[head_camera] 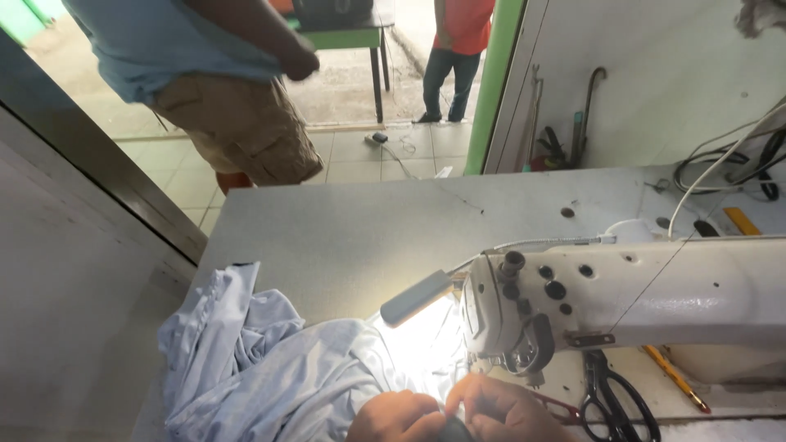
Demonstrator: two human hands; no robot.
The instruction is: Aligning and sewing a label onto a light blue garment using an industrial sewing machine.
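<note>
Hands: we see both at the bottom edge, just in front of the sewing machine [622, 307] head and below its needle area.
Left hand [399, 417]: curled, fingers bent down onto the pale blue cloth [270, 368]; it seems to pinch or press a fold, though the lower edge of the view cuts the grip off.
Right hand [499, 409]: also curled narrow, fingertips meeting the left hand's over a small dark patch between them; we cannot tell what that patch is.
Why held so: we judge both hands sit close together to keep the fabric flat and guided near the needle.
Cloth: soft, thin, light blue with fine stripes, rumpled in loose folds to the left of the machine, one end drawn under the lamp glare beside the machine head.
Lamp [417, 299]: grey oblong head on a thin flexible metal neck, mounted to the machine and angled down so its light falls on the stitching spot.
Machine: white painted metal, chipped and smudged, with dark round knobs on its face.
Scissors [610, 401]: black handles, lying flat under the machine arm, right of our hands, within reach.
Pencil [675, 378]: yellow, slim, lying right of the scissors.
Table [368, 229]: grey, smooth, speckled top, stretching behind the machine.
Cables [720, 168]: white and black, coiled behind the machine at the wall.
Bystander [221, 90]: a person in a blue shirt and khaki shorts stands beyond the table's far edge.
</note>
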